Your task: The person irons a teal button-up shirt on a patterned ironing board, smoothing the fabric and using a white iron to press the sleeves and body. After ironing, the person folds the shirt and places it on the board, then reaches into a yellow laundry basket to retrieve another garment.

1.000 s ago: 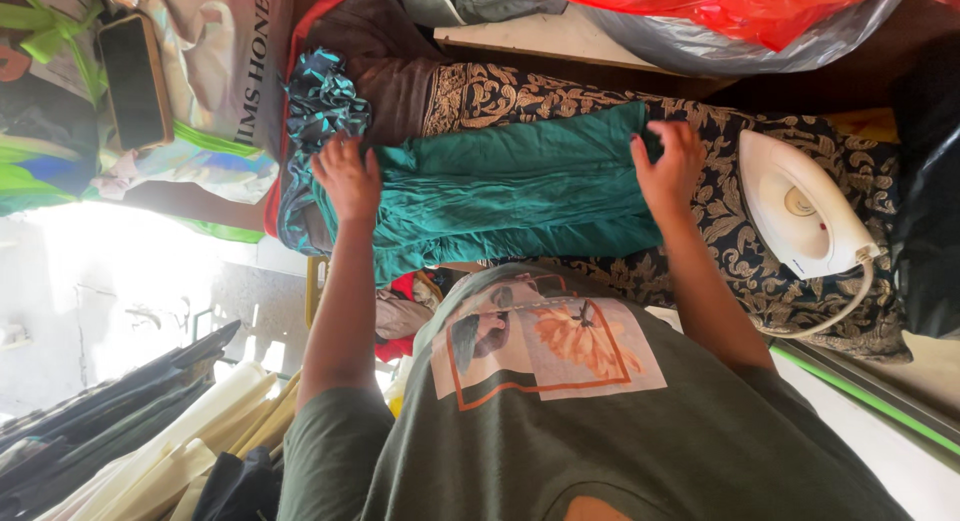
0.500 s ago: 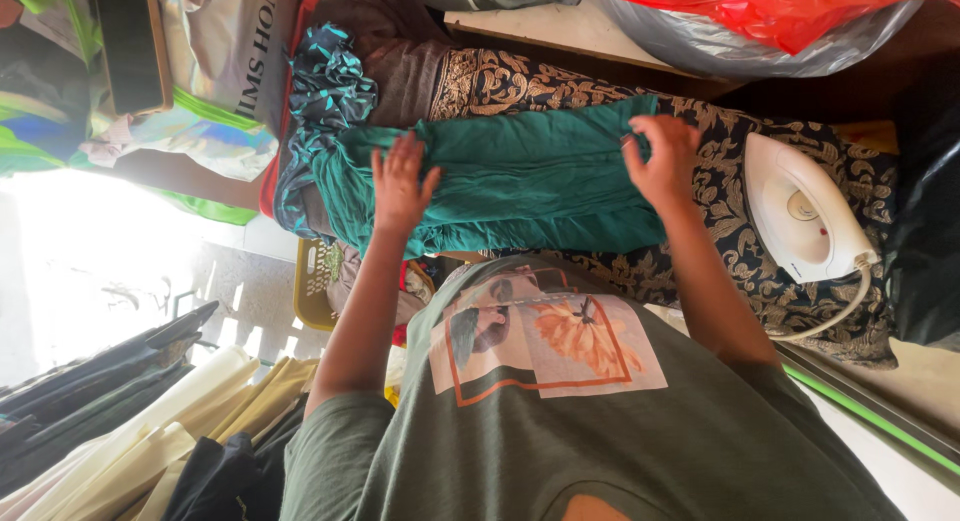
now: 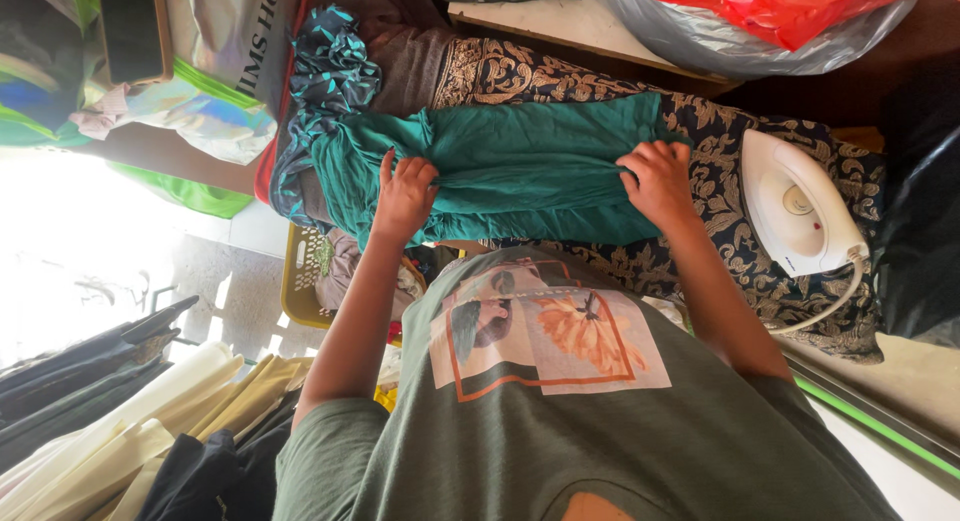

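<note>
Teal garment [image 3: 520,171] on patterned board cover [image 3: 720,191], both hands' fingers gripping it; iron [image 3: 795,216] beside.

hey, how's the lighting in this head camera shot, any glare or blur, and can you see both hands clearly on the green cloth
Head view: bright daylight blows out the floor at the left edge to near white; the racked clothes below it sit in shadow. The teal cloth, the left hand and the right hand gripping it are evenly lit and sharp. The white iron shows no glare. The frame is tilted, with no motion blur.
</note>
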